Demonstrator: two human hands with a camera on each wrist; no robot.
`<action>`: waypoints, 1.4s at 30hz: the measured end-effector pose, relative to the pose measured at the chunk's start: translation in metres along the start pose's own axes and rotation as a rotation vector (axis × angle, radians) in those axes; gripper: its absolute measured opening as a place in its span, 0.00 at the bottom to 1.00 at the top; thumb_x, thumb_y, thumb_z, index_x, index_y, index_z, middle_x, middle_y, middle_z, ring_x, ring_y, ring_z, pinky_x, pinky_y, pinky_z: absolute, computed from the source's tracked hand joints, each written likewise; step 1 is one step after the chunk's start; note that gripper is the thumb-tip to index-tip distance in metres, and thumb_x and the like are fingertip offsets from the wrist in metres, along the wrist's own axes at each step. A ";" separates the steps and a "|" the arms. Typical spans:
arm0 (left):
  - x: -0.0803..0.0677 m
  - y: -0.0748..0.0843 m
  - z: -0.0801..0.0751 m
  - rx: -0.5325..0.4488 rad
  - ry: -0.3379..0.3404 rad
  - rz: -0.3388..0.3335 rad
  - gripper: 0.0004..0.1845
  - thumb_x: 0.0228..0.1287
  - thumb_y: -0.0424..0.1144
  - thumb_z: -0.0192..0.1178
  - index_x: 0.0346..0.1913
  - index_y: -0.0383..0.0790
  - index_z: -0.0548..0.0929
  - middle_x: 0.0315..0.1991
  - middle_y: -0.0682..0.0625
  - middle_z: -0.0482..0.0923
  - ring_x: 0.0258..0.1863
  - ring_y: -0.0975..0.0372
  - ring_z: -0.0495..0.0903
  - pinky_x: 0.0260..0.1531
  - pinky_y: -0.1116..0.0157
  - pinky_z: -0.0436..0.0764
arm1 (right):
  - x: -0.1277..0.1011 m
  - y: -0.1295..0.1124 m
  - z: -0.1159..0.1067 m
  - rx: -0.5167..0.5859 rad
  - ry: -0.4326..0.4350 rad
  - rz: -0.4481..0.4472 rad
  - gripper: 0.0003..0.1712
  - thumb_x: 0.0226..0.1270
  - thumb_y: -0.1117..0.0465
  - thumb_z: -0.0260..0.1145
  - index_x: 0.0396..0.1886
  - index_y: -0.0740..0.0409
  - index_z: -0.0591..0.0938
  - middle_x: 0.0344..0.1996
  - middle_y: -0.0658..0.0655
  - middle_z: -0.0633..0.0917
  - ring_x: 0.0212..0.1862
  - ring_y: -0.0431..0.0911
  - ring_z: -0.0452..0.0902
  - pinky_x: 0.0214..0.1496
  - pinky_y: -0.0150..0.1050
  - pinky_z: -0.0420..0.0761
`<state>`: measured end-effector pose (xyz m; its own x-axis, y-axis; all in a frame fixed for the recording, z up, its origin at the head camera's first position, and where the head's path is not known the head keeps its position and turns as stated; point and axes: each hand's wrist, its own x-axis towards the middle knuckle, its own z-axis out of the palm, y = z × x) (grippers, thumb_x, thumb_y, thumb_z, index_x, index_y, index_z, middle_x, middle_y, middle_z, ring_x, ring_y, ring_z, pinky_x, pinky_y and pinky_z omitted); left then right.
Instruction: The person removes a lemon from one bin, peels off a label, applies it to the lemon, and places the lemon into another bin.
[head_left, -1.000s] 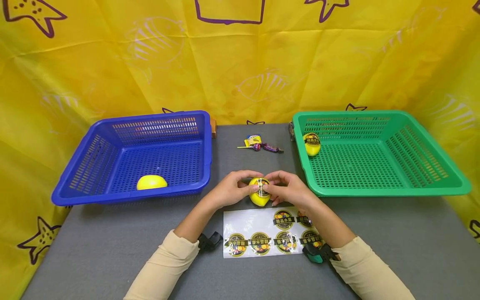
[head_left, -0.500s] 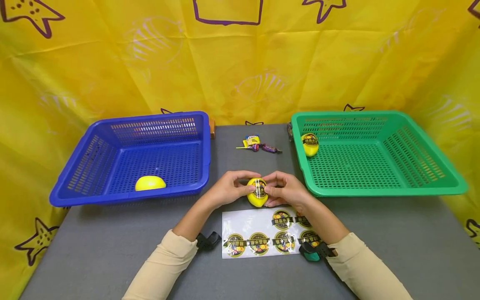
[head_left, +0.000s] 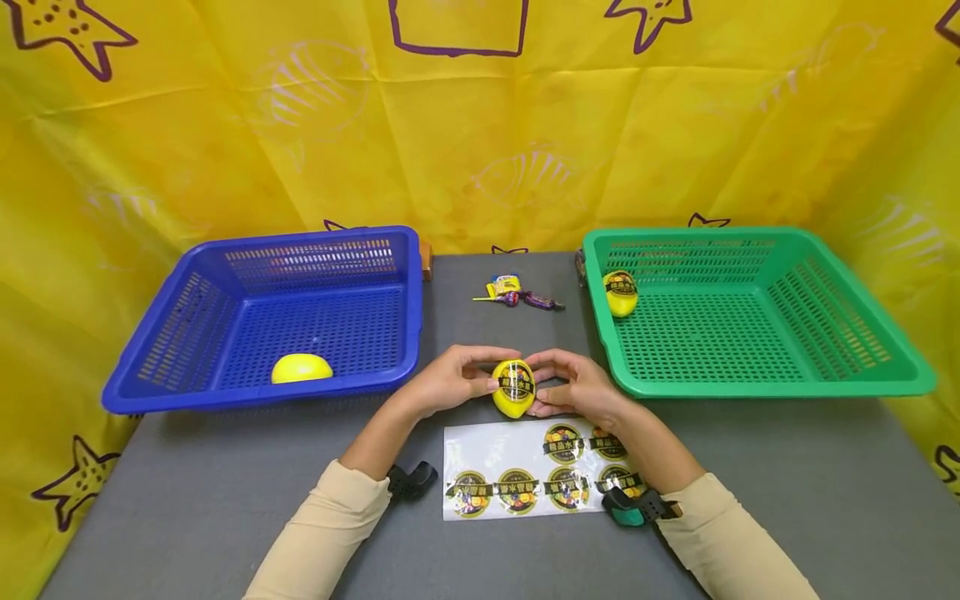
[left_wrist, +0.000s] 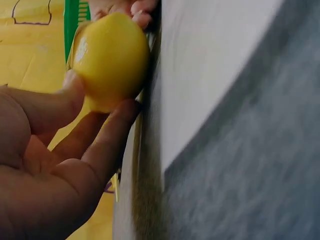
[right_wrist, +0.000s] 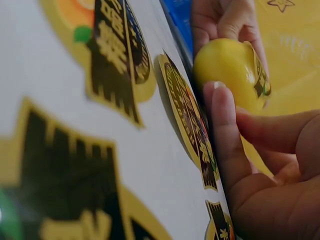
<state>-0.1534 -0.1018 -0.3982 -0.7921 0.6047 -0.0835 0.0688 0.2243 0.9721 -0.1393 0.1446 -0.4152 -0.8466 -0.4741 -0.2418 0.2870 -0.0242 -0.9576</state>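
Between both hands, at the middle of the table, is a yellow lemon (head_left: 513,407) with a round black-and-gold sticker (head_left: 516,381) on its upper face. My left hand (head_left: 454,382) holds the lemon from the left, thumb and fingers around its side, as the left wrist view also shows. From the right, my right hand (head_left: 581,390) pinches it with thumb and fingertips. Just in front of the hands lies a white sticker sheet (head_left: 487,446) with several round stickers left on it; my right forearm partly covers its right edge.
A blue basket (head_left: 258,392) at left contains a plain lemon (head_left: 302,367). The green basket (head_left: 750,388) at right contains a stickered lemon (head_left: 622,302). Behind the hands lie a lollipop (head_left: 510,297) and wrapped candies (head_left: 540,301). A yellow curtain (head_left: 465,125) hangs behind.
The thumbs have moved off the sticker's face to the lemon's sides, so more of the sticker shows. The lemon stays in nearly the same place; the baskets have not moved.
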 end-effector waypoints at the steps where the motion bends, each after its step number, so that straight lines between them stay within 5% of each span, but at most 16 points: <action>1: -0.001 0.001 -0.002 -0.001 -0.008 -0.007 0.24 0.68 0.22 0.58 0.67 0.34 0.77 0.64 0.41 0.76 0.45 0.55 0.84 0.47 0.63 0.81 | 0.000 0.000 0.000 -0.009 -0.022 -0.005 0.30 0.64 0.82 0.59 0.67 0.73 0.68 0.50 0.70 0.76 0.36 0.53 0.86 0.44 0.45 0.85; 8: -0.005 0.006 -0.005 -0.001 -0.036 -0.062 0.29 0.68 0.25 0.61 0.71 0.30 0.68 0.65 0.36 0.72 0.55 0.48 0.80 0.52 0.60 0.80 | -0.005 -0.009 0.008 -0.228 -0.129 -0.040 0.41 0.59 0.78 0.62 0.72 0.64 0.60 0.59 0.72 0.70 0.40 0.54 0.82 0.42 0.42 0.83; 14: -0.004 0.007 -0.002 0.045 -0.019 -0.068 0.29 0.68 0.28 0.63 0.70 0.30 0.68 0.63 0.35 0.73 0.58 0.46 0.78 0.54 0.59 0.79 | -0.009 -0.016 0.028 -0.635 0.008 -0.129 0.49 0.55 0.59 0.79 0.73 0.63 0.63 0.54 0.65 0.74 0.36 0.48 0.75 0.36 0.40 0.78; 19: -0.005 0.008 -0.002 0.072 -0.029 -0.055 0.29 0.69 0.30 0.63 0.70 0.30 0.68 0.64 0.35 0.73 0.59 0.46 0.78 0.55 0.58 0.79 | -0.007 -0.017 0.039 -0.829 0.118 -0.223 0.44 0.53 0.57 0.81 0.67 0.63 0.71 0.49 0.61 0.78 0.41 0.48 0.75 0.40 0.41 0.79; 27: -0.008 0.011 -0.001 0.155 -0.017 -0.025 0.24 0.80 0.41 0.50 0.70 0.29 0.69 0.64 0.37 0.74 0.60 0.49 0.77 0.54 0.55 0.79 | -0.025 -0.040 0.039 -0.914 0.136 -0.239 0.39 0.51 0.56 0.81 0.63 0.58 0.75 0.46 0.56 0.80 0.39 0.46 0.76 0.39 0.41 0.80; 35: -0.010 0.019 0.008 0.477 0.040 -0.011 0.25 0.77 0.48 0.53 0.68 0.37 0.74 0.65 0.44 0.74 0.66 0.53 0.71 0.65 0.52 0.69 | -0.062 -0.092 0.022 -0.857 0.132 -0.301 0.39 0.52 0.58 0.80 0.64 0.55 0.73 0.38 0.53 0.81 0.27 0.46 0.77 0.31 0.40 0.81; 42: -0.014 0.030 0.015 0.699 0.025 0.078 0.28 0.73 0.46 0.59 0.68 0.33 0.73 0.67 0.37 0.71 0.69 0.47 0.67 0.68 0.50 0.63 | -0.071 -0.132 -0.021 -0.939 0.256 -0.229 0.40 0.56 0.53 0.79 0.66 0.55 0.71 0.49 0.59 0.78 0.35 0.49 0.81 0.35 0.43 0.81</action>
<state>-0.1312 -0.0921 -0.3711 -0.7824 0.6227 -0.0060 0.4928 0.6250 0.6054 -0.1263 0.2002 -0.2753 -0.9401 -0.3382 0.0433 -0.2717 0.6663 -0.6945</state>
